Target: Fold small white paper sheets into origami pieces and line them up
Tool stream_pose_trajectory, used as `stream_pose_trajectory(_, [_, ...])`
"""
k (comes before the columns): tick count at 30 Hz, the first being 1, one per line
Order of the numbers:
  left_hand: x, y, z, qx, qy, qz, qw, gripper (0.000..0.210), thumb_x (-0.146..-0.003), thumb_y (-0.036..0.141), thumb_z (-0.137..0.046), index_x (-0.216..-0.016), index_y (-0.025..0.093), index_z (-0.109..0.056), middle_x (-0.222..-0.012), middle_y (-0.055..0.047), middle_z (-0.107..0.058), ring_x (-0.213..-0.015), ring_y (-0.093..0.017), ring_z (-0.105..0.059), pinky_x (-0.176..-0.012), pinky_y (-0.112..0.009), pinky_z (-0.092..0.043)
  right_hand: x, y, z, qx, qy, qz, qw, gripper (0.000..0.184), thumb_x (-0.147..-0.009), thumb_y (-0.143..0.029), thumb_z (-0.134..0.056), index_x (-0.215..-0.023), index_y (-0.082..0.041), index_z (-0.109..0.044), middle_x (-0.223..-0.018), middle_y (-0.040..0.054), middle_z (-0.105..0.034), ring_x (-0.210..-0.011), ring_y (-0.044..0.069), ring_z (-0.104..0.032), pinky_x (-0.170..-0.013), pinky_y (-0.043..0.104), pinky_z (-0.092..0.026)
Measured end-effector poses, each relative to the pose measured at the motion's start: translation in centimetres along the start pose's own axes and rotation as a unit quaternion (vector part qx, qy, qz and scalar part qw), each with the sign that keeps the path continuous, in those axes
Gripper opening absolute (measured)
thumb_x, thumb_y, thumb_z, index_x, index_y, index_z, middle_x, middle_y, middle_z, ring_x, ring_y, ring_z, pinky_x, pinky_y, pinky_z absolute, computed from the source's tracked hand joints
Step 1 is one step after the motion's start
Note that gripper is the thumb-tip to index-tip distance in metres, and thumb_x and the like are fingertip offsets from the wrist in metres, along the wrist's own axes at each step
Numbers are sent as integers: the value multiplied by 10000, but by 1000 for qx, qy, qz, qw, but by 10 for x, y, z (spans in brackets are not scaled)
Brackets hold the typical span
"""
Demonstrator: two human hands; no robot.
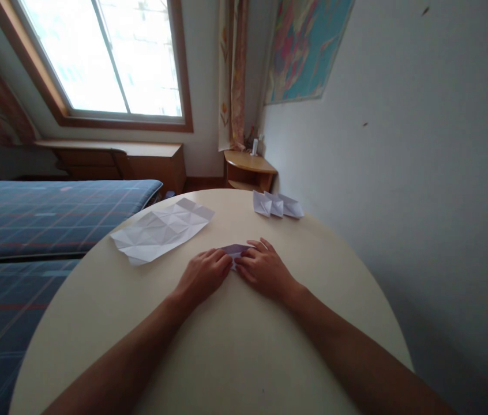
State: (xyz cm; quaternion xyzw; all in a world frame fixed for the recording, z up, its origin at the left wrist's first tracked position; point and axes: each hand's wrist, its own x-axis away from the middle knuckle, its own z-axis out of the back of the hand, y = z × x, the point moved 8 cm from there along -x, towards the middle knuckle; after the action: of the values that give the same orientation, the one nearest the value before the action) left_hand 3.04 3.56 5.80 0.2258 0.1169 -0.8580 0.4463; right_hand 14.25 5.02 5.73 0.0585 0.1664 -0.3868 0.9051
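A small folded piece of paper point(236, 248) lies on the round table point(226, 351), with both hands on it. My left hand point(207, 270) grips its left side, fingers closed and curled over the near edge. On the right side, my right hand point(266, 267) pinches the paper between thumb and forefinger, while its outer fingers are lifted and spread. The hands cover much of the paper, so its full shape is hidden. Beyond my left hand rests a large creased white sheet point(164, 229), unfolded and marked with a grid of folds. Several folded white paper pieces point(276, 204) stand in a row at the far right.
A bed with a blue plaid cover point(53, 219) adjoins the table's left side. The white wall point(421, 202) runs close along the right. Behind the table are a small wooden corner shelf point(250, 162) and a low desk point(153, 150) under the window.
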Motion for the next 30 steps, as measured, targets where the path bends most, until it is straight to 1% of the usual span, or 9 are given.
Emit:
stream_pose_trajectory(4, [0,-2,8,-16,33,37,999,167,-949,175,-508,-1039,245,-630,-1140,-71,-654,-1015,-215,-605,-611,-248,-513,0,-1,0,-7,10,7,1000,178,-935,-313,-590,-1005,-263,-746,-1056,72,-727,-1247,276,-523,-1144,546,-245])
stream_pose_trajectory(8, [2,-9,8,-10,38,95,995,363,-909,194,-566,-1264,271,-542,-1390,-82,-553,-1190,-255,-553,-680,-273,-549,0,-3,2,-3,24,16,1000,136,-903,-306,-627,-970,-244,-728,-1071,81,-717,-1240,279,-523,-1155,549,-231])
stream_pose_trajectory(11, [6,-19,0,15,12,150,989,406,-894,228,-586,-1294,261,-528,-1233,-81,-667,-1045,-251,-641,-709,-306,-546,-1,-3,4,-7,31,18,999,116,-891,-311,-642,-954,-232,-700,-1065,85,-697,-1211,277,-536,-1155,538,-249])
stream_pose_trajectory(13, [8,-24,-7,30,-14,169,985,287,-889,230,-587,-1174,255,-604,-1042,-56,-729,-940,-249,-668,-693,-316,-531,-2,-3,5,-20,40,15,999,118,-871,-302,-667,-959,-223,-668,-1060,83,-675,-1180,269,-549,-1154,518,-271])
stream_pose_trajectory(15, [9,-26,-10,42,-27,180,983,166,-881,221,-594,-1034,250,-653,-952,-41,-737,-899,-246,-667,-700,-322,-518,-2,-2,6,-35,56,10,998,160,-846,-285,-691,-972,-210,-629,-1065,92,-648,-1161,269,-550,-1142,499,-307])
stream_pose_trajectory(19, [8,-27,-8,58,-22,189,980,102,-882,224,-607,-950,237,-681,-926,-41,-731,-859,-226,-662,-734,-318,-501,0,-3,13,-60,96,10,994,303,-827,-275,-698,-1080,-181,-561,-1172,149,-585,-1241,299,-479,-1092,483,-379])
stream_pose_trajectory(24, [9,-27,-8,84,-19,212,973,163,-887,181,-580,-992,230,-695,-976,-44,-727,-834,-207,-669,-697,-295,-481,3,-1,18,-61,106,-2,992,581,-827,-302,-710,-1339,-195,-459,-1446,170,-442,-1347,314,-390,-1090,483,-372])
stream_pose_trajectory(26, [9,-27,-6,88,-11,217,972,194,-879,163,-578,-1012,240,-696,-1000,-41,-721,-803,-194,-667,-672,-281,-468,2,0,16,-51,87,-10,995,591,-828,-308,-718,-1355,-208,-470,-1479,151,-442,-1331,314,-419,-1073,474,-382])
stream_pose_trajectory(30, [9,-24,-3,81,-18,229,970,213,-880,161,-575,-1028,256,-694,-1015,-34,-699,-812,-189,-654,-656,-271,-452,-1,1,14,-29,54,-37,997,470,-866,-303,-692,-1302,-203,-546,-1366,125,-588,-1199,289,-550,-1012,446,-402])
